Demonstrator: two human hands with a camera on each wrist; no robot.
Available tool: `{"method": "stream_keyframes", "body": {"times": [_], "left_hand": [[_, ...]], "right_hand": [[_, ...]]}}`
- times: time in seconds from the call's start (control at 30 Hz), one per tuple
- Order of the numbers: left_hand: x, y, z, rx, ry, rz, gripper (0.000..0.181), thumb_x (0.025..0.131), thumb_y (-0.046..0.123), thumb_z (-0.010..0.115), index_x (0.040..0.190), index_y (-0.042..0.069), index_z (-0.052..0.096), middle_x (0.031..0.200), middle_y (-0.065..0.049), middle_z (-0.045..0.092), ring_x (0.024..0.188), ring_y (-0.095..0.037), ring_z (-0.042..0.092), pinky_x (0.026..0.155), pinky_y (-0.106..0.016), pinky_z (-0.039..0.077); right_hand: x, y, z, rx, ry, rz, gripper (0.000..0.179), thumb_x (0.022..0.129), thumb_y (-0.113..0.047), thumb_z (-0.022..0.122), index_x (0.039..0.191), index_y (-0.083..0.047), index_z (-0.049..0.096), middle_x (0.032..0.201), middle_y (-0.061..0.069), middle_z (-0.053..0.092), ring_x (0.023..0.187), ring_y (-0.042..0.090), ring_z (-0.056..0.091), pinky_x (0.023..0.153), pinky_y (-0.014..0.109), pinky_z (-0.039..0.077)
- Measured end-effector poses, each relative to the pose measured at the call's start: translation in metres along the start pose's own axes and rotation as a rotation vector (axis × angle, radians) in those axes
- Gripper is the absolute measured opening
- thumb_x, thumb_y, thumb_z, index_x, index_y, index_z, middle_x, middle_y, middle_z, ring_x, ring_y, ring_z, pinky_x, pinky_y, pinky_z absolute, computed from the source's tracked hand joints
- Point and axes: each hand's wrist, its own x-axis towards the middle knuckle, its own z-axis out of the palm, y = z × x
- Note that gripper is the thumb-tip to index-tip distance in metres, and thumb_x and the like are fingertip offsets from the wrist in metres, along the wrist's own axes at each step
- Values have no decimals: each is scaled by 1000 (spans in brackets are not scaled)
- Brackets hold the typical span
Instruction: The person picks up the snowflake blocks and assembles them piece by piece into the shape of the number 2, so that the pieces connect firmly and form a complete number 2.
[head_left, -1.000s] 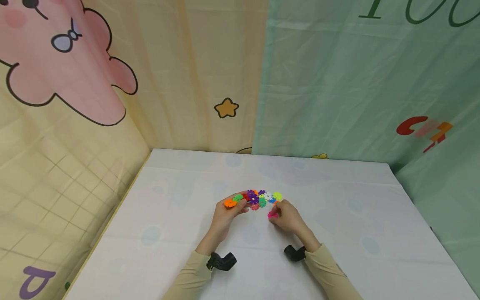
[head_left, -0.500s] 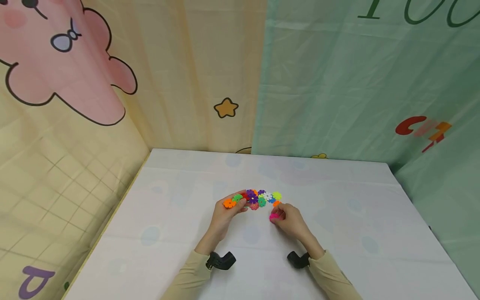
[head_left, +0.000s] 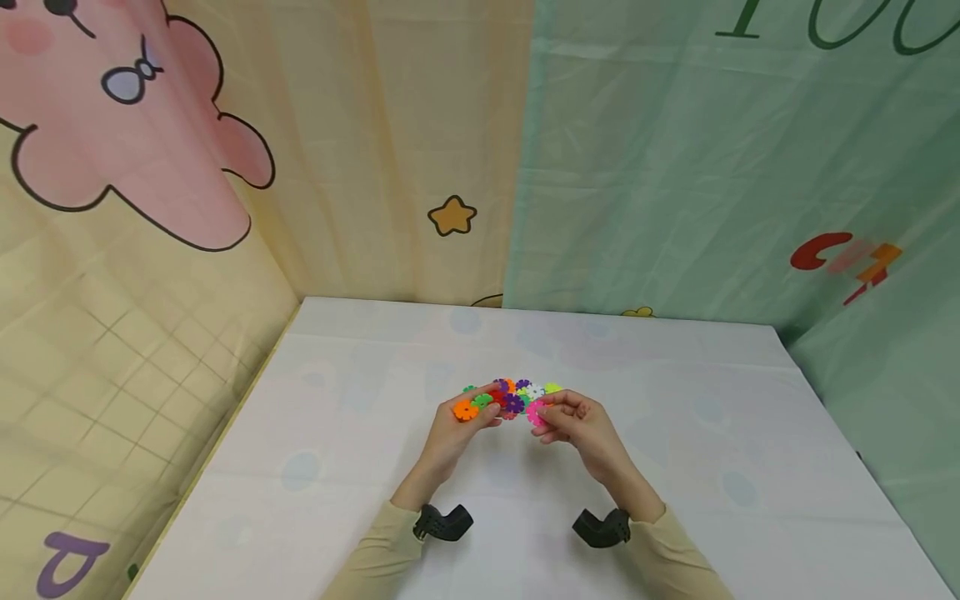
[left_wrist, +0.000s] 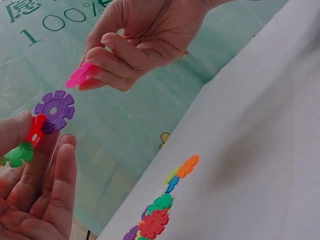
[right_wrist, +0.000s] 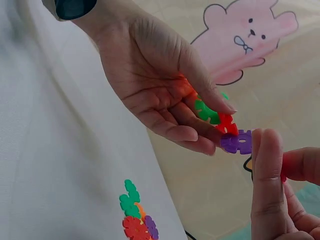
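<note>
My left hand [head_left: 447,429] holds a short chain of plastic flower-shaped linking discs between thumb and fingers. An orange disc [head_left: 466,409], a green disc [left_wrist: 20,155], a red disc [left_wrist: 36,131] and a purple disc [left_wrist: 55,111] make up its visible part, the purple one at the end nearest the other hand. Facing it, my right hand [head_left: 583,427] pinches a pink flower disc [left_wrist: 80,76] by thumb and fingertips. In the left wrist view a small gap separates pink from purple. The right wrist view shows the pink disc mostly hidden behind fingers.
Loose flower discs in several colours lie in a cluster on the white table beyond the hands, among them a red disc [left_wrist: 153,223] and an orange disc [left_wrist: 188,165]. Printed curtains [head_left: 405,150] stand behind and beside the white table [head_left: 360,342].
My right hand has brought the pink disc up and leftward to the chain's purple end. My left hand has shifted slightly right and turned the chain a little.
</note>
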Motion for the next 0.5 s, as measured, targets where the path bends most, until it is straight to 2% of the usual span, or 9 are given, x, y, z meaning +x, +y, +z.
{"method": "stream_keyframes", "body": {"times": [0.1,0.23,0.5], "left_hand": [[1,-2,0,7,-4,4,36,92,10,63,127,0,58,119,-15,59,98,-40,61,85,-32,52],[0,-1,2,4,-15,17,38,91,14,65,126,1,59,115,-15,59,99,-49,57,86,-35,51],[-1,0,3,42,-37,6,46,91,20,66,129,-3,56,101,-15,68,98,-51,57,85,-32,51]], "right_hand": [[0,-2,2,22,-3,10,23,91,-3,61,108,11,53,80,12,67,68,19,68,65,33,57],[0,-2,3,48,-13,33,23,90,-2,61,106,11,53,78,11,68,66,18,68,63,30,57],[1,-2,1,74,-31,81,21,90,-4,63,104,10,57,75,9,68,63,16,68,61,26,56]]}}
